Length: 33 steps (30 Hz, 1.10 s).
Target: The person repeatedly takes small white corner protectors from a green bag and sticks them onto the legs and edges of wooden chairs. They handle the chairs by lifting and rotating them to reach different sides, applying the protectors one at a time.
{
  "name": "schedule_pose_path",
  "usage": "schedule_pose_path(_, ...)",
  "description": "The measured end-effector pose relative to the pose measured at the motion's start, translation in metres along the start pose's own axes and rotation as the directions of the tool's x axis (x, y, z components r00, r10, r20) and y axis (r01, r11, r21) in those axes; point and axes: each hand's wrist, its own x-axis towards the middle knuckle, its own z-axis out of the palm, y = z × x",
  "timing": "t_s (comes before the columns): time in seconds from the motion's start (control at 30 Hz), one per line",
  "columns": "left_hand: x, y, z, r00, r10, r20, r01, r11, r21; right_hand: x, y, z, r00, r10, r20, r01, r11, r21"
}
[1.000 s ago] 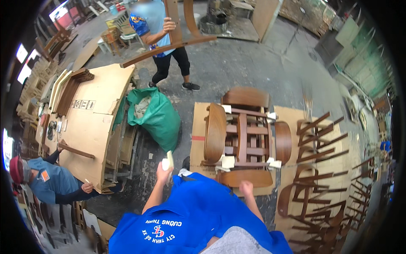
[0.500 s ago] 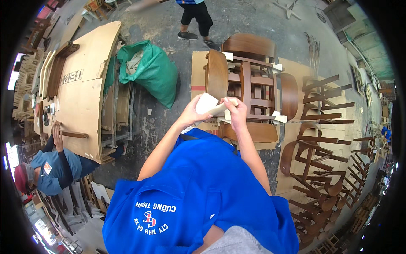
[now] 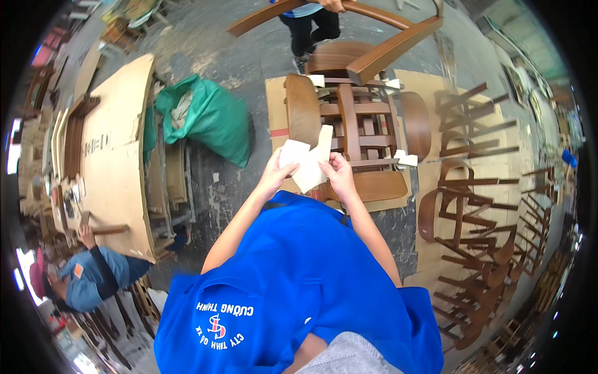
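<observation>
Between my two hands is a white foam-like sheet (image 3: 306, 168), with a narrow strip sticking up on its right side. My left hand (image 3: 272, 174) grips its left edge, thumb on top. My right hand (image 3: 340, 177) pinches its right side near the strip. Just beyond lies a stack of brown wooden chair parts (image 3: 350, 118) with curved panels and slatted frames, set on cardboard. White pads (image 3: 406, 158) sit at several corners of that stack.
At the far side a person carries a brown wooden frame (image 3: 395, 53) over the stack's far end. A green sack (image 3: 218, 121) and a cardboard-topped table (image 3: 118, 156) stand left, where another person (image 3: 103, 274) works. Several wooden chair frames (image 3: 476, 181) lie on the right.
The white sheet, bent between my hands before, is now spread out more with its strip upright. The far person has come closer, bringing the wooden frame over the stack. My view has shifted slightly.
</observation>
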Motion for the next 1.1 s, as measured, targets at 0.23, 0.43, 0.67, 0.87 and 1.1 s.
schedule_pose_path(0.23, 0.005, -0.07, -0.119, 0.979, 0.156, -0.129, -0.047, 0.797, 0.603, -0.089, 0.111, -0.147, 0.816, 0.174, -0.552, -0.214, 0.977, -0.009)
schedule_pose_path(0.43, -0.081, -0.139, -0.257, 0.829, -0.183, -0.528, 0.51, 0.634, 0.581, -0.312, 0.208, -0.25, -0.025, 0.654, -0.756, -0.071, 0.753, 0.654)
schedule_pose_path(0.67, -0.15, -0.136, -0.27, 0.733, -0.311, -0.605, 0.674, 0.449, 0.587, -0.437, 0.245, -0.215, 0.029, 0.65, -0.759, -0.163, 0.753, 0.638)
schedule_pose_path(0.87, -0.055, -0.126, -0.23, 0.83, -0.266, -0.491, 0.543, 0.588, 0.6, -0.352, 0.228, -0.175, 0.021, 0.374, -0.927, -0.501, 0.807, 0.314)
schedule_pose_path(1.1, 0.016, -0.05, -0.162, 0.968, -0.106, -0.229, 0.222, 0.79, 0.571, -0.103, 0.049, -0.154, 0.731, 0.163, -0.662, -0.024, 0.977, 0.214)
